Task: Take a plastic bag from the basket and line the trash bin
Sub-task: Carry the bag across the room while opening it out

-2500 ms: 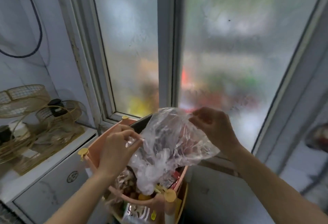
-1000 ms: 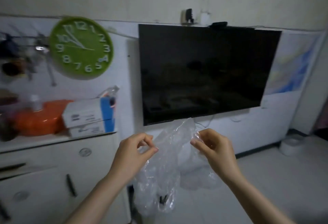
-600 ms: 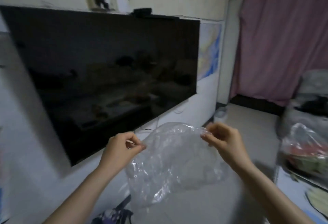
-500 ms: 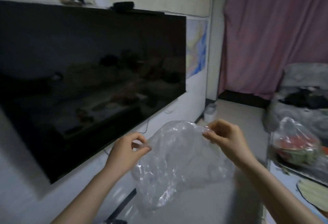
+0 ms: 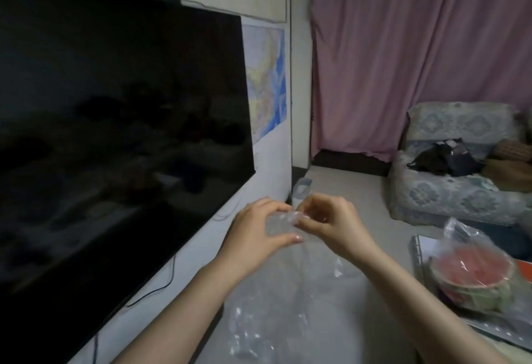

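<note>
A clear, crinkled plastic bag (image 5: 288,300) hangs in front of me, its top edge pinched between both hands. My left hand (image 5: 256,234) and my right hand (image 5: 331,222) are close together at chest height, fingertips almost touching on the bag's rim. The rest of the bag droops below my forearms. A small white trash bin (image 5: 301,189) stands on the floor by the wall corner, just beyond my hands and partly hidden by them. The basket is out of view.
A large dark TV (image 5: 115,133) fills the wall on the left, with a map (image 5: 266,81) beside it. A pink curtain (image 5: 417,55) hangs ahead. A patterned sofa (image 5: 449,190) sits at right. A halved watermelon in plastic (image 5: 475,274) lies on a tray at the lower right.
I have turned right from the window and basket, past the clock and TV, towards the curtain. My hands have drawn together on the bag's top edge.
</note>
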`<state>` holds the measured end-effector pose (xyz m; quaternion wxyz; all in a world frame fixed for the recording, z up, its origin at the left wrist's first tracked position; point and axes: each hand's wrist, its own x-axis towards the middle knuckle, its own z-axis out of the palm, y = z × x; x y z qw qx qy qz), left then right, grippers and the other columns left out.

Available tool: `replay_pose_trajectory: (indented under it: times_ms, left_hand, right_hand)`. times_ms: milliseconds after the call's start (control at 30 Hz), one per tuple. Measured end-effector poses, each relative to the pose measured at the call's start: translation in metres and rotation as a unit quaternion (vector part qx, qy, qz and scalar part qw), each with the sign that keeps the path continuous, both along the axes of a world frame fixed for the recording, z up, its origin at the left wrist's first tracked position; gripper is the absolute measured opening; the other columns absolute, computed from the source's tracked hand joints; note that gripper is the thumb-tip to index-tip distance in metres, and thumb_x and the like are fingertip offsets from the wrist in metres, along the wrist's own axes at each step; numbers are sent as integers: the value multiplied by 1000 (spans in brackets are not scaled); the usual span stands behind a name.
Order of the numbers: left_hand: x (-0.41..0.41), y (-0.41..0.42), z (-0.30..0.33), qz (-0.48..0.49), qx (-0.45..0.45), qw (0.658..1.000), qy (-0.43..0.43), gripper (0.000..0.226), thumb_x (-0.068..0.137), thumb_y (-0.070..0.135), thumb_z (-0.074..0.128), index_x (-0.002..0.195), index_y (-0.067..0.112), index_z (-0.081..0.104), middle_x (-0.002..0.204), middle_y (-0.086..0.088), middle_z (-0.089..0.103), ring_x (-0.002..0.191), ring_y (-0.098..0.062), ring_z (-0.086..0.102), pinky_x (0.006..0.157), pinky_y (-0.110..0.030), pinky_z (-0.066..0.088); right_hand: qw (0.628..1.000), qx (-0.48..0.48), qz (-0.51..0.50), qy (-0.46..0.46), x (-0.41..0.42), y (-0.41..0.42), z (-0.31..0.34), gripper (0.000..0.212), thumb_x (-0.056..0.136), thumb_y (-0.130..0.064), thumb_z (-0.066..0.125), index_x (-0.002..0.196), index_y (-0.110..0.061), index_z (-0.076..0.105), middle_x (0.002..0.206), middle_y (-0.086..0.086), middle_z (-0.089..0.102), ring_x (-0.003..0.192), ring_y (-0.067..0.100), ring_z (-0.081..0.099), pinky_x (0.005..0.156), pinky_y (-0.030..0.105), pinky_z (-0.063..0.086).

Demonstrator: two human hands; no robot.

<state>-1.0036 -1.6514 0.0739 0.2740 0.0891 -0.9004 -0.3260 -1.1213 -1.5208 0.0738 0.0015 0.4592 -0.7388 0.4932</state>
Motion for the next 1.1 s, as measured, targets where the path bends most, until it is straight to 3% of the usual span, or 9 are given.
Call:
replay_pose_trajectory:
  times_ms: [67, 267, 333, 433, 567, 667, 767, 933, 1100]
  left_hand:
    - [-44, -24, -3, 12, -1, 1000, 3, 27, 66, 37, 80, 89, 29, 69, 92, 13, 67, 92, -8, 61, 80, -28, 50]
    - [-180, -105, -13, 69, 59, 994, 65, 17, 70, 34, 78, 63, 29, 64, 69, 12, 68, 73, -6, 64, 65, -30, 53]
    - [-226, -131, -10, 105, 56, 986, 115, 22, 74, 35, 75, 64, 24, 58, 65, 12, 64, 65, -6, 61, 55, -27, 48]
    - [-296, -167, -5, 130, 78, 974, 167, 30, 80, 34, 69, 66, 20, 46, 62, 14, 55, 60, -1, 53, 46, -13, 36]
    - [-395, -205, -1, 110, 135, 971, 161, 32, 84, 35, 65, 68, 18, 43, 62, 11, 50, 58, -1, 48, 48, -18, 34]
    - [-464, -225, -9, 106, 181, 969, 129, 32, 84, 38, 63, 72, 14, 46, 64, 9, 49, 57, -4, 46, 49, -15, 33]
    - [-532, -240, -22, 95, 195, 969, 114, 32, 84, 37, 64, 72, 14, 46, 65, 7, 48, 58, -9, 45, 51, -17, 36]
    - [-650, -258, -41, 89, 187, 973, 101, 37, 82, 39, 66, 74, 9, 45, 60, 3, 43, 53, -16, 39, 51, -31, 34]
    - [-773, -281, -43, 101, 149, 978, 109, 39, 80, 41, 67, 72, 10, 44, 56, 5, 41, 49, -12, 37, 45, -29, 31]
  right_hand:
    - [1000, -6, -21, 0, -30, -18, 4, 14, 70, -14, 78, 70, -20, 65, 59, -6, 62, 51, 0, 52, 50, 13, 39]
    - [987, 10, -141, 79, -130, -57, 5, 45, 66, -38, 79, 105, -24, 62, 100, -10, 58, 93, 7, 50, 78, 17, 36]
    - [984, -18, -174, 44, -158, -67, -3, 62, 62, -55, 73, 116, -34, 53, 114, -12, 52, 106, 6, 45, 84, 8, 30]
    - [982, 1, -189, -29, -201, -92, -22, 95, 49, -78, 62, 132, -41, 34, 125, -16, 39, 117, 4, 35, 93, 17, 29]
    - [965, 68, -233, -98, -277, -129, -47, 122, 38, -79, 69, 142, -35, 22, 127, -17, 26, 120, 4, 26, 97, 24, 25]
    - [942, 56, -301, -136, -344, -147, -67, 105, 53, -48, 84, 140, -23, 31, 126, -7, 41, 119, 13, 41, 92, 16, 32]
    - [927, 19, -342, -152, -415, -161, -82, 77, 62, -29, 84, 129, -20, 47, 106, -3, 54, 84, 9, 54, 67, -3, 36]
    - [920, -22, -368, -132, -541, -181, -89, 25, 69, -20, 80, 91, -18, 68, 78, 0, 70, 59, 2, 55, 54, 7, 39]
    - [953, -46, -258, -151, -678, -193, -64, 13, 70, -10, 78, 78, -14, 69, 70, 8, 69, 60, 14, 59, 61, 31, 50]
